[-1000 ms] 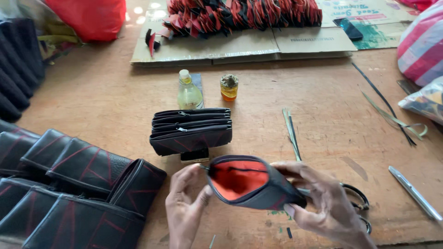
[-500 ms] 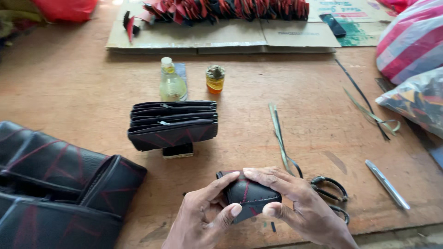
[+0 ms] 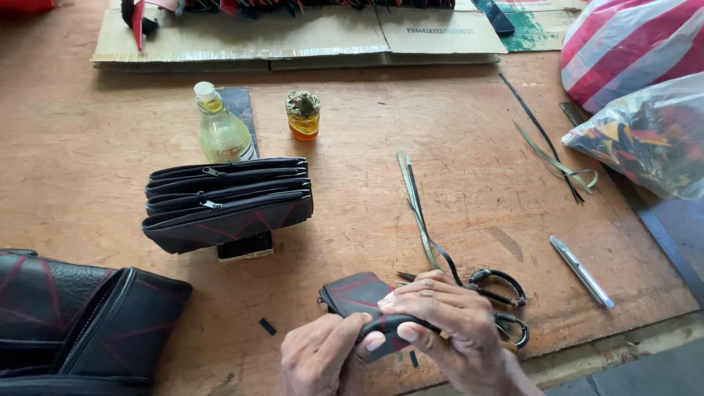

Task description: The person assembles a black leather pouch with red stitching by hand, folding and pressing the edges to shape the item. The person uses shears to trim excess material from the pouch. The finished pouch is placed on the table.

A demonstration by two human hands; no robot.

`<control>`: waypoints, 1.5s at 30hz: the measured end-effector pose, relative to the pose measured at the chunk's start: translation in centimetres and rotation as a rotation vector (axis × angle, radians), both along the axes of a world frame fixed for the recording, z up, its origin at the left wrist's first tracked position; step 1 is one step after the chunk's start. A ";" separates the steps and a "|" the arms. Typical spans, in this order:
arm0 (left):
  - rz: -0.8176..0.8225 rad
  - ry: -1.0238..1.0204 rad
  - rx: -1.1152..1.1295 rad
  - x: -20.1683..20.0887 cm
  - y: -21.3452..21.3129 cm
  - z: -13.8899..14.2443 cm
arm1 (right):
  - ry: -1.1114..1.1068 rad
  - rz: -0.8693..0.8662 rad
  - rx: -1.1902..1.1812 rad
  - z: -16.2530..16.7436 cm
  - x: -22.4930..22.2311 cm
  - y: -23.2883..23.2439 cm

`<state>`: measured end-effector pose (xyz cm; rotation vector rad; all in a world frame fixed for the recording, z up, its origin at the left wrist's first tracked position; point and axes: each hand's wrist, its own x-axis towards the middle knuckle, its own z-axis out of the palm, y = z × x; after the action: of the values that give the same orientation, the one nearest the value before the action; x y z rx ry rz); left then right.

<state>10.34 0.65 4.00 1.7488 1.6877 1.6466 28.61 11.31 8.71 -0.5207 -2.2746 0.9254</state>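
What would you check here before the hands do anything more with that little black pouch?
1. Both hands on the pouch: ok. The left hand and right hand grip the small black pouch together.
2. Pouch closed: cannot tell, fingers cover its edge.
3. Scissors out of the way: not ok. The scissors lie right beside the right hand.
4. Bottles safe: ok. The clear bottle and small jar stand upright, well away.
5. Stack steady: ok. The stack of finished pouches rests apart from the hands.
6. Table near the hands: not ok. Small black scraps lie beside the left hand.
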 end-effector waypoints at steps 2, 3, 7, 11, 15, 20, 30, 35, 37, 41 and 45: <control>-0.083 -0.053 -0.026 -1.0 0.0 1.0 | 0.007 0.060 -0.005 -0.2 -0.2 -0.4; -0.171 -0.088 -0.026 -2.0 0.1 1.6 | 0.018 0.089 -0.004 -0.2 -0.4 -0.5; -0.405 -0.213 -0.195 -5.0 0.2 4.7 | 0.031 0.290 -0.353 0.6 -0.3 -0.7; -0.431 -0.115 -0.220 -5.6 1.8 7.4 | -0.033 0.162 -0.385 -1.7 -1.5 -1.1; -0.220 0.020 -0.177 -6.2 0.4 7.9 | 0.449 -0.016 -0.849 -4.4 -3.0 -2.3; -0.271 0.158 -0.326 -7.2 -2.0 5.0 | 0.435 0.035 -0.707 -6.1 -3.8 -3.7; -0.257 0.029 -0.354 -6.3 -1.9 4.1 | -0.068 0.078 -0.523 -2.7 -1.9 -1.1; -0.188 0.064 -0.332 -6.0 -0.7 4.3 | -0.028 0.027 -0.237 -1.4 -3.1 0.4; -0.182 0.070 -0.334 -5.8 -0.2 4.5 | 0.007 0.040 -0.140 -1.1 -3.4 0.7; -0.181 0.000 -0.284 -5.3 0.4 4.5 | 0.003 0.056 -0.229 -0.8 -3.7 1.1; -0.174 -0.035 -0.187 -4.7 0.6 3.7 | 0.074 0.050 -0.234 -1.0 -4.1 1.1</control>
<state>5.59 1.21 7.74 1.7133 1.5688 1.3903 24.49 12.39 7.67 -0.5221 -2.1344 1.2252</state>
